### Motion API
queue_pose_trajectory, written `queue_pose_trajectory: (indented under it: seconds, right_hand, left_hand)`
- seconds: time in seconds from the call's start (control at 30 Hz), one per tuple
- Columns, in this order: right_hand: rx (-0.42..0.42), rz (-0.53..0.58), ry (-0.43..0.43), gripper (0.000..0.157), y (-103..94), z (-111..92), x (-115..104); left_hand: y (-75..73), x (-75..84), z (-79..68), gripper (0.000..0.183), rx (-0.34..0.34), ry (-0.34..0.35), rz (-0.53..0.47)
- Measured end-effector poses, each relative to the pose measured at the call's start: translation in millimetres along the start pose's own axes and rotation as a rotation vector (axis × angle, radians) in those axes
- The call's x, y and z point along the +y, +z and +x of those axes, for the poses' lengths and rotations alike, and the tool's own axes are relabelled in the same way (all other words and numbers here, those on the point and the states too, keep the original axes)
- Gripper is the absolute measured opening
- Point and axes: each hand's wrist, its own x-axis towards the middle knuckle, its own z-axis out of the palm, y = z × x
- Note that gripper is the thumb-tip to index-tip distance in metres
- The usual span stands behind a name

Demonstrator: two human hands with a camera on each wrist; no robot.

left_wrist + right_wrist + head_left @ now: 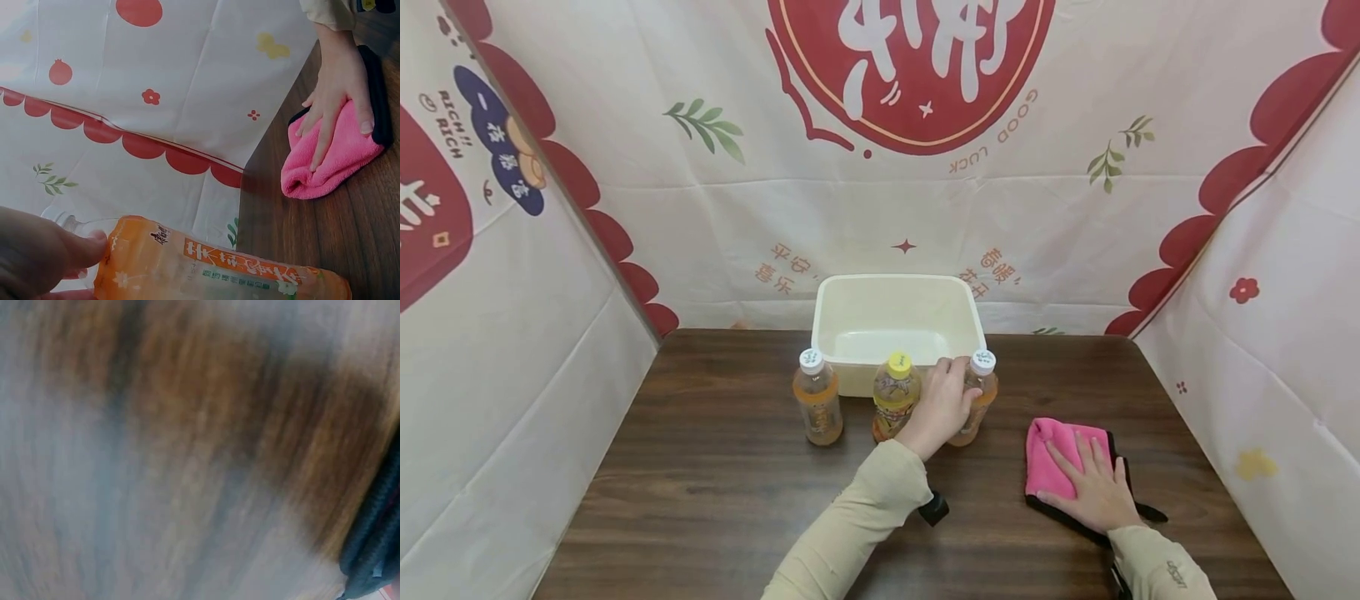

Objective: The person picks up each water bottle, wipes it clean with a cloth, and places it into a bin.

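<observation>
My left hand (pixel 942 404) grips the upper part of the right-hand bottle (pixel 979 408), which has a white cap and an orange label. In the left wrist view, the thumb and part of the left hand (pixel 47 253) lie around the neck end of that bottle (pixel 219 265). Flat on a folded pink towel (pixel 1051 458) with black edging rests my right hand (pixel 1093 492), fingers spread. Close to the left hand stands a yellow-capped bottle (pixel 895 396). Another white-capped bottle (pixel 818 408) stands farther left. The right wrist view shows only blurred wood and black edging (pixel 375 519).
Behind the bottles is a cream plastic bin (pixel 857 379), open at the top. Everything stands on a dark wooden table (pixel 715 467). Printed white cloth walls (pixel 1060 250) enclose the back and both sides. A small black object (pixel 934 508) shows beside the left sleeve.
</observation>
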Motion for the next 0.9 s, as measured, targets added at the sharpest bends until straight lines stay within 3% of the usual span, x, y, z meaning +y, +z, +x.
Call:
queue_pose_trajectory:
  seconds: [0.23,0.73,0.9]
  right_hand:
    - [0.029,-0.019,0.001,0.079,2.5,3.8,0.8]
    - [0.088,0.011,0.048,0.063,3.5,1.0,-1.3]
    - [0.151,0.005,0.054,0.056,3.3,2.1,-1.9]
  left_hand:
    - [-2.6,0.4,2.6,0.041,-0.064,-0.056,-0.027]
    - [1.9,-3.8,1.6,0.042,-0.116,-0.074,-0.162]
    - [1.5,-3.5,3.7,0.043,-0.147,-0.103,-0.181]
